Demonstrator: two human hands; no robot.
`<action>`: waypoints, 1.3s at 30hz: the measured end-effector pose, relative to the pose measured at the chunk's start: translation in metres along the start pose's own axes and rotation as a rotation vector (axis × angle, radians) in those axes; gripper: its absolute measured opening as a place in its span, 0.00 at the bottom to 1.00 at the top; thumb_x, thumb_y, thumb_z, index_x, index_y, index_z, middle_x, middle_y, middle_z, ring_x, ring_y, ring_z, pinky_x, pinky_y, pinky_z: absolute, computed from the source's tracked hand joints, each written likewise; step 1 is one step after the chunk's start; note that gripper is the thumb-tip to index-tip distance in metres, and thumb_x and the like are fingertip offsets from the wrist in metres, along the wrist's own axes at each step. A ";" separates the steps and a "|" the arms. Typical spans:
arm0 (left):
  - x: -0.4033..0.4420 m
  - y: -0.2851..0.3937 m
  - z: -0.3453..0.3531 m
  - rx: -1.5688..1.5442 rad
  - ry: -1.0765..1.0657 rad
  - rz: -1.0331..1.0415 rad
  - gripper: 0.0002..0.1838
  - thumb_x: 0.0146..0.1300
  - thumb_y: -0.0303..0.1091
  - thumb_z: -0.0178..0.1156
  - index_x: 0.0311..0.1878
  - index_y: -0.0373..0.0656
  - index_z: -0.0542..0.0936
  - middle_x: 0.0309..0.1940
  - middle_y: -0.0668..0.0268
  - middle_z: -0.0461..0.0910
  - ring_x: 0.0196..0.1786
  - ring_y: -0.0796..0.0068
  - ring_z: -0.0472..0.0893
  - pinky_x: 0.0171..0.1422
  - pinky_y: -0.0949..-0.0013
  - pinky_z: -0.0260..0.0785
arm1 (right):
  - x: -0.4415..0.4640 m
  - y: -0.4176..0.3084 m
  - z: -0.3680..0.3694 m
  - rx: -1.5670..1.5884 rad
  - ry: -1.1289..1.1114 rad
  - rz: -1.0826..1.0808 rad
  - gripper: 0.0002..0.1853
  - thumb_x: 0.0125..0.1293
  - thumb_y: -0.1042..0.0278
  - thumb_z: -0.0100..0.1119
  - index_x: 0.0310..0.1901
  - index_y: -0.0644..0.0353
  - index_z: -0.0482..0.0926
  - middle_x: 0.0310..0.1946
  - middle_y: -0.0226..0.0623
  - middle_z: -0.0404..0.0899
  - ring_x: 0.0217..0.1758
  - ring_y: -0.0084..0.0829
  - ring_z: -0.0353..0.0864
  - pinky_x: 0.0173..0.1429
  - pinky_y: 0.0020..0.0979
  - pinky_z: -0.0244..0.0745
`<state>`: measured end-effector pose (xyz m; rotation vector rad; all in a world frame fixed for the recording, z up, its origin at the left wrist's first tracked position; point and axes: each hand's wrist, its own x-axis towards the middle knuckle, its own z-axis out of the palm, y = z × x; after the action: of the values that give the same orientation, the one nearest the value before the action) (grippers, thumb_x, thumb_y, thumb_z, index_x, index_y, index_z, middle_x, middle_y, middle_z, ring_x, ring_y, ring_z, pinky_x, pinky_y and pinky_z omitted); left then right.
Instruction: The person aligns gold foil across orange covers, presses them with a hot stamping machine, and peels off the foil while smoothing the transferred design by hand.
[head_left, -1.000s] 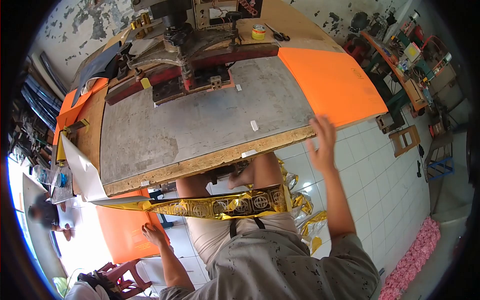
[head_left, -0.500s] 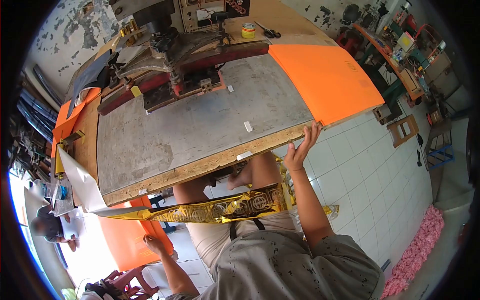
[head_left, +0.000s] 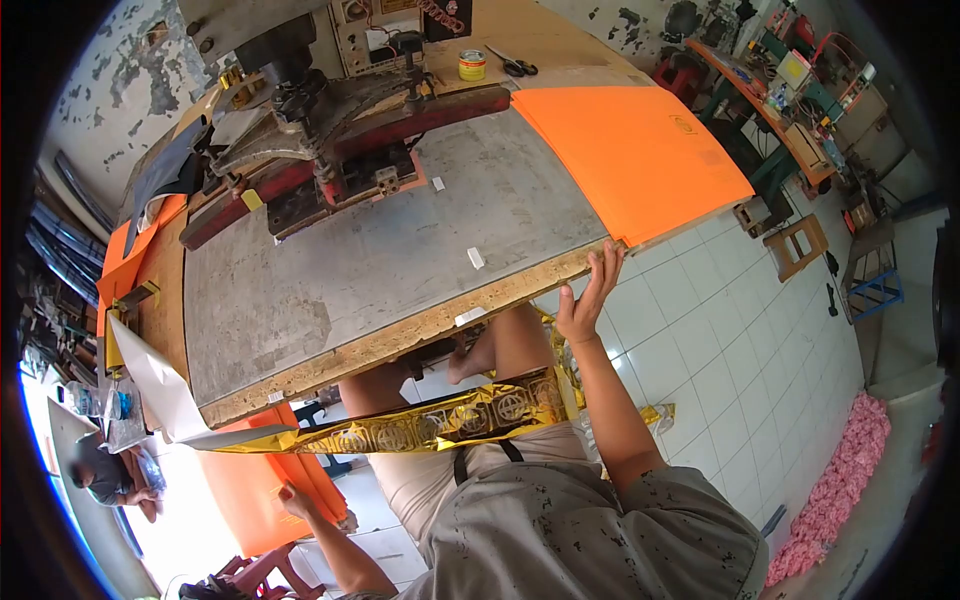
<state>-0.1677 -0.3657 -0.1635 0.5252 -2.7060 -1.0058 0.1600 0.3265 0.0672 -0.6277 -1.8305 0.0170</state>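
Note:
My right hand (head_left: 590, 296) rests at the front right edge of the wooden board, fingers apart, just below the corner of the orange sheets (head_left: 640, 160). Down at the left, my left hand (head_left: 296, 500) touches a stack of orange sheets (head_left: 245, 500) beside my lap; its fingers are partly bent and the exact contact is hard to see. A gold foil strip (head_left: 430, 420) with dark round patterns lies across my thighs. Above the grey metal plate (head_left: 400, 250) stands a press (head_left: 310, 150) with a red bar.
White paper (head_left: 155, 380) hangs at the board's left corner. A yellow tin (head_left: 472, 65) and scissors (head_left: 515, 64) are at the back. Another person (head_left: 110, 475) sits at far left. A red stool (head_left: 262, 572) stands at the lower left. Pink material (head_left: 835, 490) lies at the right.
My right hand has come down from above the board's right corner onto its edge. My left hand stays by the lower orange sheets. The whole view has shifted, with the press now further left.

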 end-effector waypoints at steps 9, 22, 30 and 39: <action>-0.001 0.007 -0.095 -0.175 0.198 -0.005 0.29 0.82 0.49 0.54 0.62 0.25 0.76 0.53 0.41 0.84 0.51 0.45 0.84 0.57 0.49 0.75 | 0.014 -0.033 -0.020 0.028 -0.053 0.174 0.33 0.81 0.47 0.46 0.76 0.63 0.63 0.81 0.55 0.57 0.86 0.65 0.47 0.84 0.66 0.41; -0.149 0.131 -0.188 -0.187 -0.030 0.180 0.13 0.80 0.36 0.57 0.47 0.33 0.77 0.40 0.58 0.80 0.44 0.64 0.79 0.51 0.61 0.73 | -0.111 -0.387 -0.013 1.274 -1.642 -0.341 0.49 0.75 0.43 0.59 0.82 0.73 0.50 0.82 0.65 0.51 0.86 0.54 0.53 0.86 0.44 0.55; -0.269 0.159 -0.150 -0.628 -0.123 0.123 0.22 0.79 0.34 0.55 0.68 0.29 0.74 0.61 0.51 0.81 0.58 0.55 0.82 0.65 0.58 0.74 | -0.134 -0.461 0.004 1.040 -1.888 -0.062 0.41 0.74 0.54 0.57 0.79 0.71 0.57 0.53 0.66 0.82 0.56 0.56 0.86 0.61 0.51 0.81; -0.205 0.167 -0.171 -1.007 0.209 0.062 0.29 0.79 0.42 0.57 0.74 0.32 0.69 0.63 0.55 0.80 0.60 0.57 0.82 0.64 0.59 0.75 | 0.027 -0.433 -0.033 1.479 -1.565 -0.282 0.21 0.72 0.72 0.53 0.64 0.66 0.78 0.47 0.57 0.87 0.53 0.53 0.87 0.59 0.49 0.80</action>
<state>0.0302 -0.2675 0.0612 0.3003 -1.6884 -1.9263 0.0071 -0.0426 0.2382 1.0256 -2.4715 1.9016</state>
